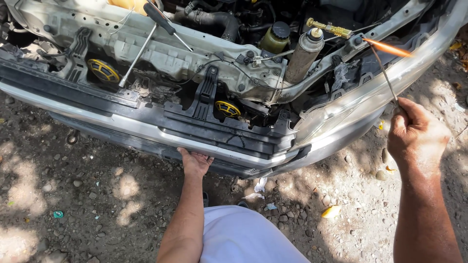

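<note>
My left hand (pixel 195 163) presses against the lower edge of a silver car bumper (pixel 146 131), its fingers curled under the rim. At the right, my right hand (pixel 417 134) is closed on a thin metal rod (pixel 382 70). The rod's far tip reaches into an orange flame (pixel 387 47). That flame comes from a brass-nozzled gas torch canister (pixel 303 56), which stands tilted in the open engine bay. The black plastic bumper support (pixel 219 126) runs across in front of the engine bay.
A long ratchet handle (pixel 138 54) and a black-handled screwdriver (pixel 163 22) lie on the radiator support. Two yellow horns (pixel 103 71) sit behind the bumper. The ground is dirt with stones and litter. My white-clad knee (pixel 243 236) is at the bottom.
</note>
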